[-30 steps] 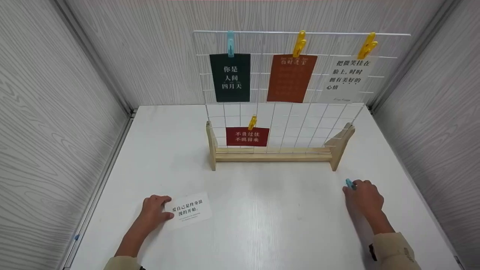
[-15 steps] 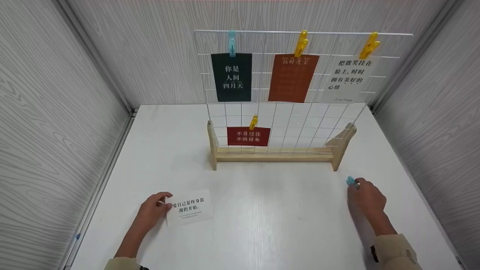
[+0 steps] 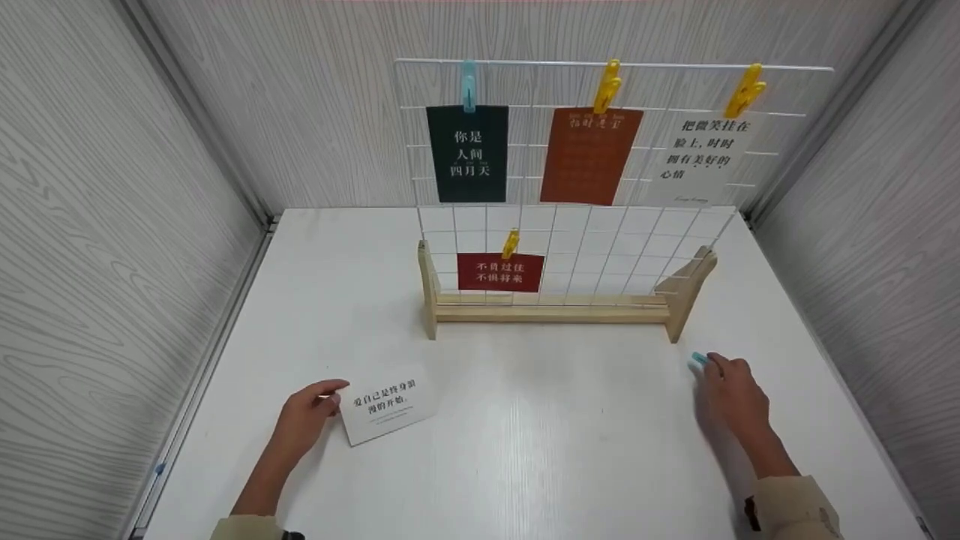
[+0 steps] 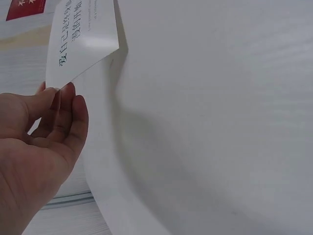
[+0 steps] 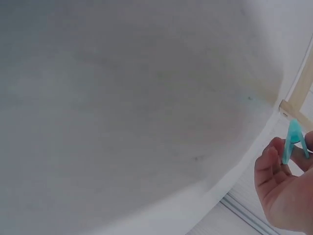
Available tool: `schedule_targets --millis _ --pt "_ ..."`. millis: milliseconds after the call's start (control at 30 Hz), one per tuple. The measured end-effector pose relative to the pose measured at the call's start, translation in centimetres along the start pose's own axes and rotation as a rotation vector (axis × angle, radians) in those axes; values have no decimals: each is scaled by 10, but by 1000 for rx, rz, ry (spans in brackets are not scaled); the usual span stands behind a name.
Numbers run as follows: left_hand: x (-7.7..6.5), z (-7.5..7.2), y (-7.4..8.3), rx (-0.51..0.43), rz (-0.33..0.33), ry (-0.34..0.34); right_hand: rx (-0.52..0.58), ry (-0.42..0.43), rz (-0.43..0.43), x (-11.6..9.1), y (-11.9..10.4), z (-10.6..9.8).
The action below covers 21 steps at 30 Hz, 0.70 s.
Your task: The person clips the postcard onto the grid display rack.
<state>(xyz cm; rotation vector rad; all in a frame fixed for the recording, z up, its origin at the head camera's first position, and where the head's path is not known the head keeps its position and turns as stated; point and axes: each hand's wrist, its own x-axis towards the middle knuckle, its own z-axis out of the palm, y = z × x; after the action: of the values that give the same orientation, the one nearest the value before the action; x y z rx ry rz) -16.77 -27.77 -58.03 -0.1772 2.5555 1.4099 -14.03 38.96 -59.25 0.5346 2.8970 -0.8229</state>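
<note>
My left hand [image 3: 304,416] pinches a white card [image 3: 388,409] by its left edge, thumb against fingers. Dark printed writing faces up on the card, and in the left wrist view the card [image 4: 85,41] tilts up off the table with a shadow beside it. On the right side of the table, my right hand [image 3: 739,394] holds a light blue clothespin [image 3: 700,358] whose tip points toward the stand. The right wrist view shows the clothespin [image 5: 294,139] with its two legs between thumb and fingers.
A white wire grid [image 3: 577,232] stands in a wooden base [image 3: 551,313] at the back. Clipped on it are a dark green card [image 3: 469,187], an orange card [image 3: 589,161], a white card [image 3: 690,176] and a small red card [image 3: 501,286]. Grey wood-grain walls enclose the table.
The white card has come up off the table and shifted slightly right, its left edge now pinched by the left hand. The right hand has turned the clothespin a little.
</note>
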Motion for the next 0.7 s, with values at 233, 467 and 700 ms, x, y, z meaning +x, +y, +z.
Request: schedule_targets --millis 233,467,700 --pt "-1 6 6 -52 16 -14 92 5 -32 -1 1 -2" --pt "2 17 18 -141 4 -8 248 -2 -5 -5 -5 -3" --pt "4 31 31 -181 -3 -14 318 23 -123 -7 -15 -1"
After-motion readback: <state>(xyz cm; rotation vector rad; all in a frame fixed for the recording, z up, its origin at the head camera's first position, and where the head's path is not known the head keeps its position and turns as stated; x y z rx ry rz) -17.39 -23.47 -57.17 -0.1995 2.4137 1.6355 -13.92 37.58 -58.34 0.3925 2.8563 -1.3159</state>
